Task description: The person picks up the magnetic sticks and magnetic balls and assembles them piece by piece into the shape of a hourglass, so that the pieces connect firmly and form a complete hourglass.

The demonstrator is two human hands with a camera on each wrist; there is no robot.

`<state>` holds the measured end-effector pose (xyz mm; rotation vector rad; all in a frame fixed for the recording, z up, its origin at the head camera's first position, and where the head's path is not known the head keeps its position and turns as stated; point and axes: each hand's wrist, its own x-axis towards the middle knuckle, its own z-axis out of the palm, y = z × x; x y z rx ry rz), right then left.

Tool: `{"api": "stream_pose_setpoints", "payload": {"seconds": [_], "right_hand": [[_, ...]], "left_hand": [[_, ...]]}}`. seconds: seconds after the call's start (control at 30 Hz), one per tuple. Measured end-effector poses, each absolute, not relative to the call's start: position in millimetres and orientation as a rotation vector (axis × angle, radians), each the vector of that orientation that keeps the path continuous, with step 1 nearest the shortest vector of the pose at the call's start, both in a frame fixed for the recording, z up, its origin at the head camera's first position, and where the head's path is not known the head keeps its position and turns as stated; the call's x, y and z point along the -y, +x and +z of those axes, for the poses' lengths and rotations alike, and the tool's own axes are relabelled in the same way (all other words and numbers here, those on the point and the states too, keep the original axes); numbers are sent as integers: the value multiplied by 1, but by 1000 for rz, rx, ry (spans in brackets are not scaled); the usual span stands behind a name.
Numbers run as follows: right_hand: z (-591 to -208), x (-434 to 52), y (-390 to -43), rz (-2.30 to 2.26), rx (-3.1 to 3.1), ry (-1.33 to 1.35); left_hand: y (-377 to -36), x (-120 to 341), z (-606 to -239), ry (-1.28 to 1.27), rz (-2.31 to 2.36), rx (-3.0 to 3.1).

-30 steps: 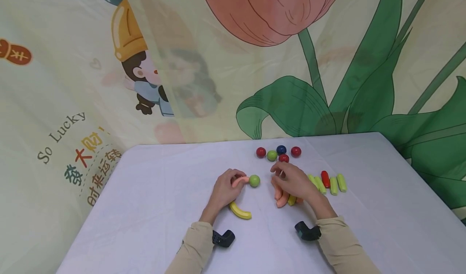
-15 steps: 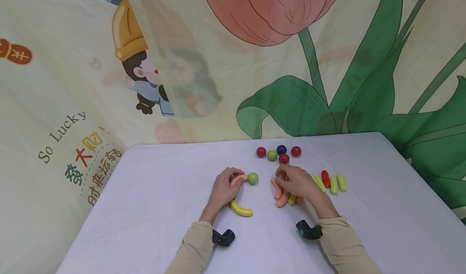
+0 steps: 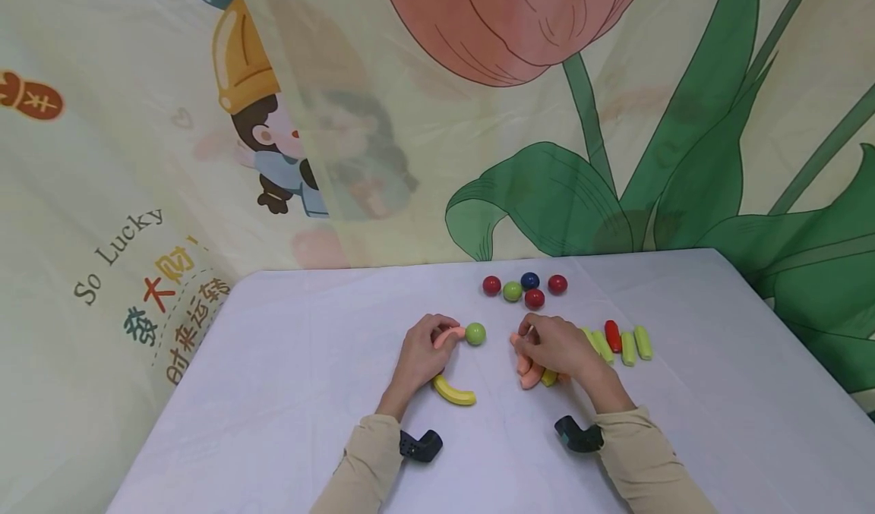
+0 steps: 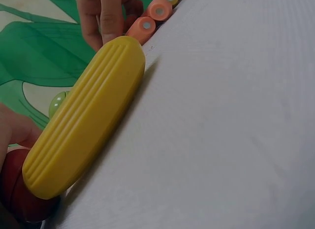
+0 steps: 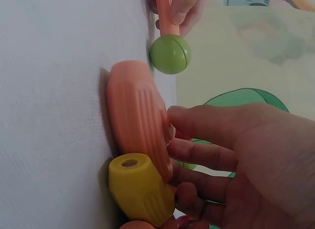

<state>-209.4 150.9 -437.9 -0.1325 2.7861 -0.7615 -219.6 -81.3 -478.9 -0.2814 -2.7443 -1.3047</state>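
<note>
The right hand (image 3: 560,345) has just come lower and nearer the body, away from the row of balls, so its fingertips now sit at the ridged, curved salmon-pink pieces (image 5: 135,103) on the white table cloth (image 3: 307,362) — the work seems now to centre on that pile. Its fingers are bent, but I cannot tell whether they grasp a piece; a ridged yellow piece (image 5: 133,182) with a holed end lies just beside. The left hand (image 3: 425,351) looks little changed: thumb and fingers pinch a slim salmon-pink stick (image 3: 448,336), its far end touching a glossy light-green ball (image 3: 475,333) — apparently held steady. Nearer the body lies a curved, ridged yellow arc (image 3: 456,395), beside a dark red ball (image 4: 19,189)
</note>
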Motion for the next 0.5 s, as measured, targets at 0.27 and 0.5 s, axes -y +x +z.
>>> {"api": "stream_pose_setpoints", "payload": {"seconds": [0.27, 0.5], "right_hand": [[-439, -149, -208, -721, -2821, -142], [-441, -147, -210, -705, -2855, -136]], "left_hand": [[-219, 81, -479, -274, -1319, 2733], [-219, 81, -477, -241, -1318, 2725]]}}
